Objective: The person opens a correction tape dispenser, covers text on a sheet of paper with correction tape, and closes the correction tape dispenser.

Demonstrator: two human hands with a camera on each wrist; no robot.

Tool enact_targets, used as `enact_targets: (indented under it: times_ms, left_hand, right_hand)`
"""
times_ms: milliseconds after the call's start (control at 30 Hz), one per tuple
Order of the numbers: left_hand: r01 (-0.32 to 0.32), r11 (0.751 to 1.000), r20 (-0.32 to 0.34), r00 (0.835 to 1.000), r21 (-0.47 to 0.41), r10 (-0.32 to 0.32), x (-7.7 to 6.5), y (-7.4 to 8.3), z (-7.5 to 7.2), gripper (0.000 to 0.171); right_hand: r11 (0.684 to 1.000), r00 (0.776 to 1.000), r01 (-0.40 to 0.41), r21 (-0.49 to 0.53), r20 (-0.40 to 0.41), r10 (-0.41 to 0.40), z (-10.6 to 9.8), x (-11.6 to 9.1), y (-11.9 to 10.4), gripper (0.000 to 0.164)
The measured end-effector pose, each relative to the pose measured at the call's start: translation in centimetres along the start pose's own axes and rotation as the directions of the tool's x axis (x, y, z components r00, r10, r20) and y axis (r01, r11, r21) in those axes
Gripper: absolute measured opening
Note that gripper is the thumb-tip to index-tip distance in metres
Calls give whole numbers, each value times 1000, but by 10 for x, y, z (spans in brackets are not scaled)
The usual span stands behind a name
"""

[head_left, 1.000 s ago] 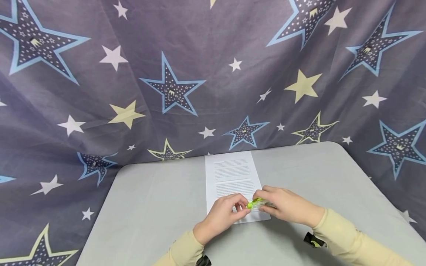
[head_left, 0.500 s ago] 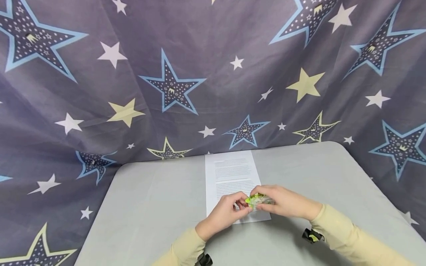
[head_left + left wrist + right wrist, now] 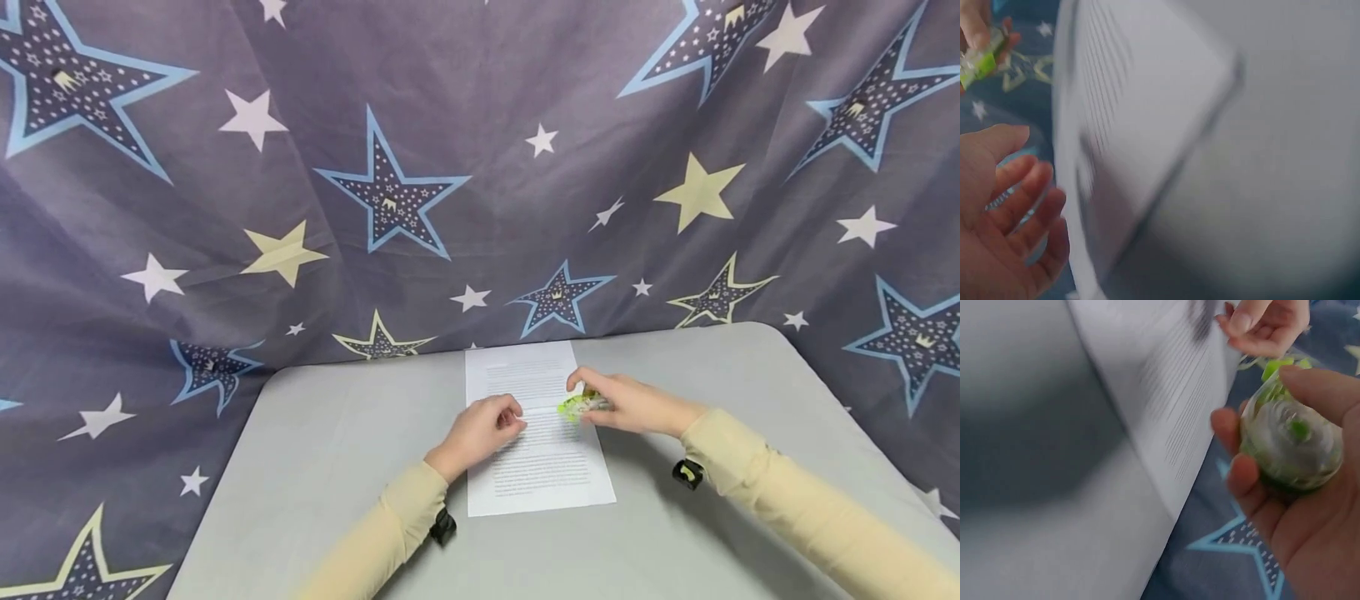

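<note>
My right hand (image 3: 633, 406) holds a correction tape dispenser (image 3: 573, 407) between thumb and fingers, over the right side of a printed sheet (image 3: 540, 502). In the right wrist view the correction tape shows a clear rounded case with a green hub, its bright green tip pointing toward the other hand. My left hand (image 3: 480, 429) hovers over the sheet's left side, fingers loosely bent and holding nothing. The left wrist view shows its thumb and fingers (image 3: 1054, 206) apart. A gap separates the left hand from the correction tape.
The sheet lies on a grey-covered table (image 3: 360, 467), reaching its back edge. Behind the table hangs a dark curtain (image 3: 487, 208) printed with stars. Both wrists wear small black cameras, and the sleeves are pale yellow.
The left hand has come off the correction tape and moved left and forward. The right hand has lifted forward with the correction tape, uncovering the lower part of the sheet.
</note>
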State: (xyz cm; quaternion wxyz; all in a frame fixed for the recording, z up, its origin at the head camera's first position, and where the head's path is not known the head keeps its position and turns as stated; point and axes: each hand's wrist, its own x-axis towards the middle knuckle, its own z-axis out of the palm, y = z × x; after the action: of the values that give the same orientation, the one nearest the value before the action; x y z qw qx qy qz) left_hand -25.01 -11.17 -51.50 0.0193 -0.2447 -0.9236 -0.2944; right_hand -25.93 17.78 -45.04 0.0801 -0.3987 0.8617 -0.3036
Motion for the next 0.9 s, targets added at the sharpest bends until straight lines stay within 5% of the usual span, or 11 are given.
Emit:
enact_targets:
  times_ms: [167, 300, 533, 900]
  left_hand:
    - [94, 962, -28, 996, 255, -89, 12, -21, -5, 59]
    - [126, 931, -16, 992, 344, -129, 22, -33, -6, 88]
    - [96, 917, 61, 990, 387, -129, 33, -45, -3, 89]
    - [73, 910, 147, 978, 408, -145, 39, -40, -8, 88]
  right_hand:
    - [999, 999, 34, 6, 32, -35, -6, 24, 24, 28]
    - [999, 999, 47, -26, 11, -47, -5, 41, 41, 22]
    - [984, 996, 57, -166, -56, -67, 7, 66, 66, 28]
    - [971, 987, 149, -186, -40, -159, 17, 91, 77, 19]
